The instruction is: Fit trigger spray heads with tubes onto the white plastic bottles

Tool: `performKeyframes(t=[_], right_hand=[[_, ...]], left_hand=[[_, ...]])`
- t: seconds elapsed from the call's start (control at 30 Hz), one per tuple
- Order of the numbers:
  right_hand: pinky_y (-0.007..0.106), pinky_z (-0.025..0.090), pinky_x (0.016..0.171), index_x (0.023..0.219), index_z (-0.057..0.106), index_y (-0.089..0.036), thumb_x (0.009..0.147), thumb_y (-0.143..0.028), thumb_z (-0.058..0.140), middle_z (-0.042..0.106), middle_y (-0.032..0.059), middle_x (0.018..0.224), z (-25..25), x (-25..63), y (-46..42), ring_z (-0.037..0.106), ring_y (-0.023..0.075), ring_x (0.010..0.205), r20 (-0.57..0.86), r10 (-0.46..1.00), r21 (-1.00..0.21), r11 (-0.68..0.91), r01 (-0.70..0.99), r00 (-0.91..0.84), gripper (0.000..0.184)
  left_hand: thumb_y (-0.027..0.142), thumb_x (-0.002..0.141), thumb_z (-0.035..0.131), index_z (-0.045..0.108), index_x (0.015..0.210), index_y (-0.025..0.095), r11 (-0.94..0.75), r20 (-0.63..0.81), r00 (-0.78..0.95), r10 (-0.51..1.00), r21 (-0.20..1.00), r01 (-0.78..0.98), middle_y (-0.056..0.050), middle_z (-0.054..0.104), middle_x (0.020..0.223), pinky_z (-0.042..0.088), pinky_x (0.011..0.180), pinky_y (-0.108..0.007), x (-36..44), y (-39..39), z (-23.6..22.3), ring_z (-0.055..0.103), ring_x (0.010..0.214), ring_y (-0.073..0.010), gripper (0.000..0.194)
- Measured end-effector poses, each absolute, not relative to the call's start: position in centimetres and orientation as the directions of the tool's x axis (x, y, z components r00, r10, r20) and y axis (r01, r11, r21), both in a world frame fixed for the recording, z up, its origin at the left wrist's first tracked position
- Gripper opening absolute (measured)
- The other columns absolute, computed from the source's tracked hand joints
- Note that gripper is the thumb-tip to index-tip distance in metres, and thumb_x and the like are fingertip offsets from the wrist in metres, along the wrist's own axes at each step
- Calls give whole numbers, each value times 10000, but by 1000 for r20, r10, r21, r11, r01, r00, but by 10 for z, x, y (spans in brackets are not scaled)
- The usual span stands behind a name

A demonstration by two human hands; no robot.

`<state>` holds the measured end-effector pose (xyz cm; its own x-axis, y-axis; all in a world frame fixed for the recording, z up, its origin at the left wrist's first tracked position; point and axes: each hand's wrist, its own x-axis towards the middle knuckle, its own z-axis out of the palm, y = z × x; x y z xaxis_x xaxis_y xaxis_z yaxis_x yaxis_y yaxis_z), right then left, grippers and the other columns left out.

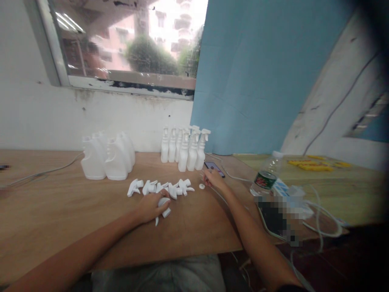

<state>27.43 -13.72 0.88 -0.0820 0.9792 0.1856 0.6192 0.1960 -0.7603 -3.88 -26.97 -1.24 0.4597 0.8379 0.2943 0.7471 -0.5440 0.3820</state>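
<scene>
On the wooden table, my left hand is closed around a white trigger spray head, whose trigger points down toward me. Just beyond it lies a row of several loose white spray heads. My right hand reaches out near the front of a phone. Its fingers are drawn together, and what they hold, if anything, is too small to make out. A small white disc lies beside those fingers. Behind stands a group of white spray bottles with heads fitted.
Several white jugs without spray heads stand back left. At right are a clear water bottle, a tissue pack, a dark device and loose white cables. Yellow items lie farther right.
</scene>
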Motion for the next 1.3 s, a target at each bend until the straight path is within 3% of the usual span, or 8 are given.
performKeyframes(t=[0.37, 0.53, 0.77, 1.03, 1.3], right_hand=[[231, 347, 437, 455, 537, -175, 826, -318, 410, 511, 15, 364, 14, 268, -143, 465, 125, 356, 271, 959, -682, 251, 687, -81, 418], [241, 364, 473, 483, 564, -176, 824, -316, 392, 546, 17, 406, 12, 267, -143, 473, 129, 380, 277, 956, -670, 261, 695, -93, 408], [246, 382, 526, 430, 536, -189, 821, -307, 398, 541, 30, 401, 10, 263, -145, 507, 144, 429, 314, 948, -649, 257, 716, -55, 431], [238, 375, 571, 502, 536, -201, 785, -245, 459, 606, 47, 511, 14, 257, -153, 564, 178, 587, 460, 887, -606, 285, 743, 35, 296], [230, 376, 623, 587, 517, -204, 824, -271, 424, 587, 41, 611, 15, 256, -160, 562, 186, 697, 566, 824, -549, 388, 740, -12, 263]], left_hand=[[439, 910, 382, 578, 1040, 221, -512, 304, 429, 851, 294, 807, -33, 668, 796, 406, 706, -303, -39, -272, -6, 626, 777, -228, 321], [431, 901, 408, 594, 1069, 209, -529, 367, 430, 825, 232, 816, -68, 661, 861, 422, 752, -342, -42, -269, -8, 610, 830, -243, 334], [316, 900, 429, 601, 922, 197, -638, 447, 513, 733, 189, 746, -70, 629, 912, 417, 848, -362, -43, -266, -6, 552, 922, -222, 210], [296, 909, 422, 604, 912, 194, -667, 518, 506, 690, 183, 722, -79, 600, 930, 425, 862, -362, -46, -259, -9, 544, 921, -217, 209], [285, 934, 383, 594, 889, 189, -710, 562, 532, 633, 147, 689, -80, 608, 906, 414, 849, -366, -47, -264, -4, 532, 905, -215, 236]])
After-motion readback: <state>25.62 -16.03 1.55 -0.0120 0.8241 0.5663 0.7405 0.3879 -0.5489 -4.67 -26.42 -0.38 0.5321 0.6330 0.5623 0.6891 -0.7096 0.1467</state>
